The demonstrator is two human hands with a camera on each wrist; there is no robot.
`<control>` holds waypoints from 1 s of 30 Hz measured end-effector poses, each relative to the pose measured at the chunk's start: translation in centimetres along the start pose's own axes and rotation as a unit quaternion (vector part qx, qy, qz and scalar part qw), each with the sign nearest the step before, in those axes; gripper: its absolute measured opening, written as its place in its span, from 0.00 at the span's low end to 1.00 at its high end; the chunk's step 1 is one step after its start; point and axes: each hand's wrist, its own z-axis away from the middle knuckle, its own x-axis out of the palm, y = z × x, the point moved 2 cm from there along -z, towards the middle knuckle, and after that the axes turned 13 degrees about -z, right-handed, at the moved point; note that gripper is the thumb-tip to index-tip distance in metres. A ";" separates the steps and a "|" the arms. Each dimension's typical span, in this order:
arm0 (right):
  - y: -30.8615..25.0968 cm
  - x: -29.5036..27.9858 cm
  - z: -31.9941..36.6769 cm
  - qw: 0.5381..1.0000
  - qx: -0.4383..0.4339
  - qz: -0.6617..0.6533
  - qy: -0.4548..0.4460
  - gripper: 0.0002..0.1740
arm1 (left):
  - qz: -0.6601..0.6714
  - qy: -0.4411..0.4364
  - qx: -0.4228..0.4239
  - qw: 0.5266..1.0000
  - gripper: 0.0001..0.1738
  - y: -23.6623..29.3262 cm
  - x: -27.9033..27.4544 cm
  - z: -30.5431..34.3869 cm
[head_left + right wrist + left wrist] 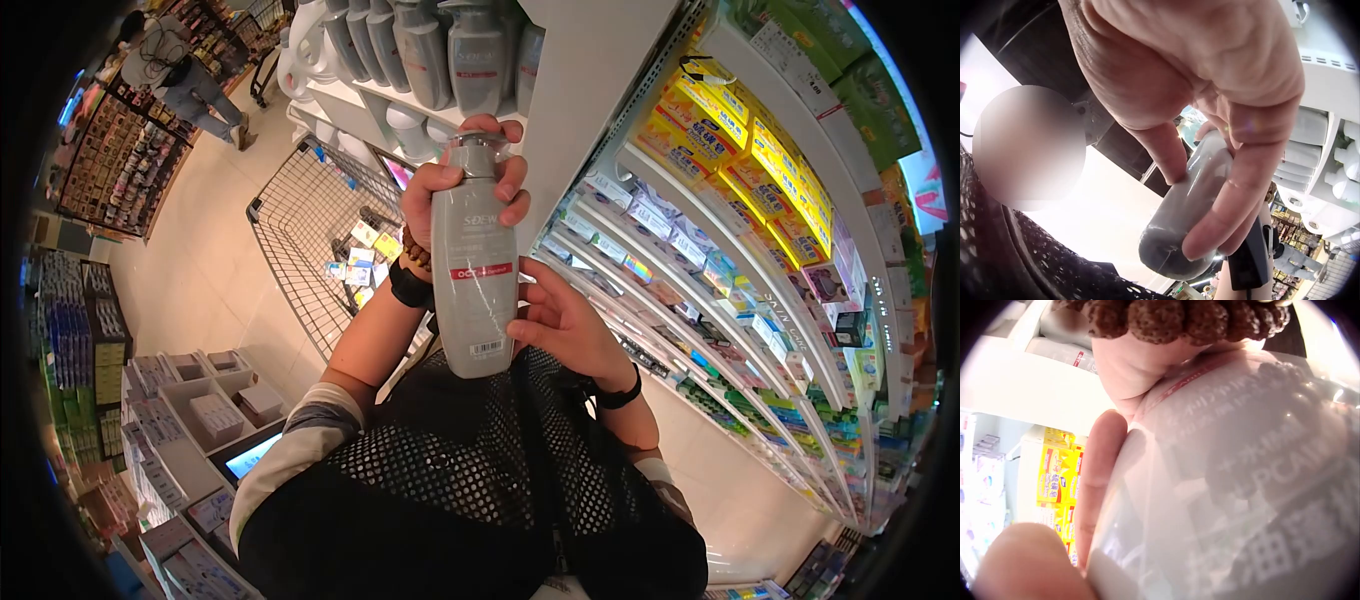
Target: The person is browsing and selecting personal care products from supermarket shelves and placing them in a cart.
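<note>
A grey pump bottle of shampoo with white lettering and a red band stands upright in front of the chest. My left hand grips it around the neck, just under the pump head, fingers curled behind and over the top. A brown beaded bracelet and the bottle's printed side fill much of the left wrist view. Lower down, my right hand holds the bottle's side near the base. The right wrist view has its thumb and fingers around the grey bottle.
Similar grey bottles line the shelf ahead. A wire shopping cart with several small boxes stands at the left. Shelves with yellow boxes rise at the right. Another person is in the aisle at far left.
</note>
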 end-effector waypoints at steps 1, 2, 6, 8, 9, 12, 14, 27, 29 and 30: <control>0.0 0.0 0.0 1.000 -0.004 -0.002 0.003 0.42 | -0.003 0.003 -0.005 1.000 0.31 0.0 0.1 0.0; -0.1 0.0 0.1 1.000 -0.007 -0.003 0.004 0.42 | -0.003 0.001 -0.007 1.000 0.31 0.0 0.2 0.0; -0.4 0.1 -0.1 1.000 0.007 0.009 -0.001 0.42 | -0.017 0.008 0.010 1.000 0.32 0.5 0.2 0.4; -0.5 0.1 -0.2 1.000 0.010 0.014 -0.001 0.42 | -0.020 0.007 0.012 1.000 0.32 0.6 0.5 0.2; -0.6 0.0 -0.2 1.000 0.007 0.018 0.004 0.42 | -0.020 0.006 0.010 1.000 0.32 0.6 0.6 -0.1; -1.1 0.0 -0.2 1.000 -0.001 0.017 0.010 0.43 | -0.015 0.009 0.007 1.000 0.31 0.5 0.9 -0.8; -1.4 -0.2 -0.1 1.000 -0.001 0.016 0.009 0.43 | -0.029 0.013 0.019 0.999 0.31 0.5 1.2 -1.0; 0.7 -2.9 -1.2 0.966 -0.109 0.230 0.051 0.50 | -0.793 0.147 0.091 0.584 0.28 1.2 5.4 -1.4; 0.1 -2.2 -0.9 0.995 -0.031 -0.092 -0.004 0.51 | -0.721 0.163 0.073 0.670 0.27 0.9 5.0 -1.3; 0.4 -2.4 -1.0 0.995 -0.047 -0.082 -0.009 0.55 | -0.704 0.133 0.075 0.693 0.25 1.1 4.6 -1.4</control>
